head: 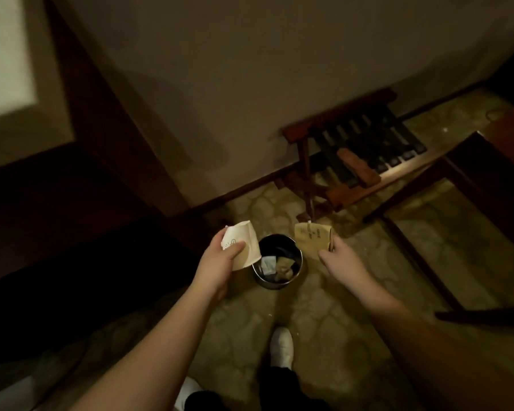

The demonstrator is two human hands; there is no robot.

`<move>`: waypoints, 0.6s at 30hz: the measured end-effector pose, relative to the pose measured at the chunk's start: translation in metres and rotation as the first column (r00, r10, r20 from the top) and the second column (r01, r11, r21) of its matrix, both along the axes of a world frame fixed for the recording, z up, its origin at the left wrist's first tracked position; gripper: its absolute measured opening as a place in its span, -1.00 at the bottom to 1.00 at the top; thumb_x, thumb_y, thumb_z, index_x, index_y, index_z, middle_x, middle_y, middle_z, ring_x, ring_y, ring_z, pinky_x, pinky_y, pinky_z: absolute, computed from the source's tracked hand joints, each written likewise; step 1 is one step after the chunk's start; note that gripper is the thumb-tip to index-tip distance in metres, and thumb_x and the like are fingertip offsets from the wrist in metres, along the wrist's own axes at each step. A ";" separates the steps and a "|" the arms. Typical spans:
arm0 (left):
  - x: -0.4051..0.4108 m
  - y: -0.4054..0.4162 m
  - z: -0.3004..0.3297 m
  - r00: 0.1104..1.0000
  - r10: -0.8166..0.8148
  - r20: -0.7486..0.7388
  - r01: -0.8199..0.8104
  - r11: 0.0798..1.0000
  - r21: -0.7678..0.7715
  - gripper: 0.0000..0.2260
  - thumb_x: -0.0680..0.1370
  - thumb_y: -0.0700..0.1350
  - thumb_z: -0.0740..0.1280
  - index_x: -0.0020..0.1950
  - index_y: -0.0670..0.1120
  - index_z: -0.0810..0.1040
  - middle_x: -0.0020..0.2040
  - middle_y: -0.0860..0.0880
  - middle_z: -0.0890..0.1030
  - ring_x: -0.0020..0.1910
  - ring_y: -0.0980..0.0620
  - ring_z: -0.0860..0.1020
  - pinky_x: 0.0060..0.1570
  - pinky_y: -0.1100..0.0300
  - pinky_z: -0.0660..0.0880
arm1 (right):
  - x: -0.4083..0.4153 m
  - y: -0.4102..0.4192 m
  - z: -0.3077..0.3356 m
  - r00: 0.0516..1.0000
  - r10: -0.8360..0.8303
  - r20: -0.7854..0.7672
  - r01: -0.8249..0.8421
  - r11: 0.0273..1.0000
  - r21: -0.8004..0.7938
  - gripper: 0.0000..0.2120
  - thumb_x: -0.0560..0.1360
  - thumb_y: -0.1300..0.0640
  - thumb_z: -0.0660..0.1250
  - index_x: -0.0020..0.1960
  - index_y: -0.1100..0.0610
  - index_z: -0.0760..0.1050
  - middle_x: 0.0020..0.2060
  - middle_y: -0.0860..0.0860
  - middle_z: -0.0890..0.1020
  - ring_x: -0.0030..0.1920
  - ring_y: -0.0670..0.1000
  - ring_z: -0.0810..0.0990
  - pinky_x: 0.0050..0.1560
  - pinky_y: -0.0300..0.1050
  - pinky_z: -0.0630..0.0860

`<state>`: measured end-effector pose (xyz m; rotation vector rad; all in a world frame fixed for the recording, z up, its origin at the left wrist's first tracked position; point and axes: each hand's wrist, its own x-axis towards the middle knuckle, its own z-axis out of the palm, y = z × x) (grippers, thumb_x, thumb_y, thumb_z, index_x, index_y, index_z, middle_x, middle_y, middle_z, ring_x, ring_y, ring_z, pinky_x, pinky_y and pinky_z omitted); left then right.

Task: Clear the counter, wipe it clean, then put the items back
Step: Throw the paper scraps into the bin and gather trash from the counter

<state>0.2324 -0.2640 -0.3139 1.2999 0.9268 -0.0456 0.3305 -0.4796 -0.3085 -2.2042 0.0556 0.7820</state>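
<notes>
Left hand point(220, 259) grips a white paper cup point(244, 247), thumb curled across it, long axis tilted, open mouth aimed down-right over the round metal bin point(278, 262). Right hand point(337, 256) pinches a tan paper cup point(312, 237) by its edge, just right of the bin rim. Scraps lie inside the bin, on the patterned floor point(324, 321).

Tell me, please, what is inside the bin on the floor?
The bin holds a white sachet and crumpled brown paper against a dark lining. The left hand's white paper covers its left rim; anything beneath the litter is hidden.
</notes>
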 end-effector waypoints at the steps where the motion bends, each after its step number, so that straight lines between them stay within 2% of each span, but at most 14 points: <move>1: 0.008 -0.007 -0.022 0.999 -0.004 -0.053 0.002 0.999 -0.032 -0.50 0.55 -0.16 0.35 0.46 0.07 0.33 0.22 -0.06 0.54 0.09 -0.10 0.58 0.12 -0.16 0.55 | 0.004 -0.009 -0.021 0.999 0.001 -0.045 -0.003 1.000 -0.025 -0.62 0.55 0.23 0.22 0.36 0.09 0.41 0.17 0.01 0.57 0.17 0.05 0.52 0.03 -0.19 0.36; 5: 0.031 -0.029 -0.103 0.979 -0.011 -0.202 -0.011 0.994 -0.107 -0.47 0.57 -0.19 0.31 0.51 0.04 0.26 0.30 -0.12 0.48 0.10 -0.13 0.55 0.04 -0.09 0.57 | 0.022 -0.029 -0.102 0.981 0.018 -0.194 -0.043 0.991 -0.126 -0.63 0.54 0.24 0.22 0.35 0.16 0.39 0.18 0.13 0.56 0.13 0.12 0.52 0.04 -0.14 0.39; 8: 0.050 -0.039 -0.156 0.961 -0.034 -0.274 0.006 0.995 -0.104 -0.50 0.58 -0.19 0.29 0.49 0.03 0.27 0.27 -0.11 0.46 0.10 -0.15 0.53 -0.11 -0.01 0.59 | 0.033 -0.031 -0.160 0.976 0.002 -0.220 -0.032 0.991 -0.132 -0.66 0.54 0.21 0.24 0.31 0.15 0.44 0.16 0.16 0.59 0.15 0.16 0.54 0.10 -0.11 0.41; 13: 0.075 -0.045 -0.248 0.937 -0.064 -0.342 0.025 0.993 -0.118 -0.53 0.59 -0.17 0.28 0.48 0.03 0.28 0.33 -0.11 0.46 0.15 -0.16 0.51 0.06 -0.11 0.56 | 0.052 -0.018 -0.250 0.982 0.080 -0.171 -0.105 0.983 -0.147 -0.72 0.56 0.16 0.24 0.27 0.15 0.47 0.08 0.13 0.61 0.09 0.13 0.56 -0.07 -0.19 0.37; 16: 0.084 -0.046 -0.298 0.920 -0.078 -0.385 0.024 0.990 -0.142 -0.53 0.57 -0.16 0.30 0.47 0.02 0.30 0.31 -0.14 0.47 0.16 -0.18 0.52 0.11 -0.17 0.55 | 0.064 -0.006 -0.298 0.977 0.147 -0.152 -0.180 0.957 -0.227 -0.73 0.56 0.05 0.23 0.23 0.09 0.47 0.03 0.09 0.62 0.00 0.10 0.59 0.03 -0.06 0.49; 18: 0.089 -0.047 -0.326 0.903 -0.079 -0.422 0.020 0.989 -0.144 -0.52 0.57 -0.16 0.30 0.48 0.01 0.29 0.32 -0.15 0.46 0.17 -0.18 0.50 0.13 -0.16 0.53 | 0.069 0.001 -0.327 0.973 0.181 -0.142 -0.211 0.947 -0.241 -0.75 0.56 0.02 0.23 0.20 0.07 0.47 0.03 0.05 0.61 0.00 0.09 0.58 0.08 0.01 0.51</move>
